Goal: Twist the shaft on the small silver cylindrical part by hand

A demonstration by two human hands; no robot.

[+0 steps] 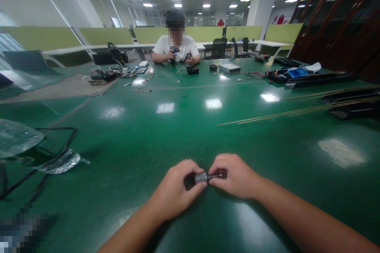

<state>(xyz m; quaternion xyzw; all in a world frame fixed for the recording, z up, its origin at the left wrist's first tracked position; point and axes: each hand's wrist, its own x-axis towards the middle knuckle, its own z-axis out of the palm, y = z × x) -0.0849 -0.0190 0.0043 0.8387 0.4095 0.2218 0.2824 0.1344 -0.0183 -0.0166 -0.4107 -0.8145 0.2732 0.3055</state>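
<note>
Just above the green table, my left hand (183, 184) pinches a short grey cylinder (201, 178) between thumb and fingers. Opposite it, my right hand (233, 176) is closed on a thin dark rod (214, 176), which lies in line with the cylinder. The rod's left end meets the cylinder's right end; whether they are joined or only touching, I cannot tell. Part of the rod is hidden by the right fingers. Both fingertips nearly meet around the two pieces.
A clear plastic bottle (56, 161) lies at the left by a black frame (41, 184). Long thin brass-coloured rods (267, 116) stretch in from the right. Across the table (133, 126) sits a person (176, 43) holding dark objects, near a white box (230, 68) and loose electronics (118, 73).
</note>
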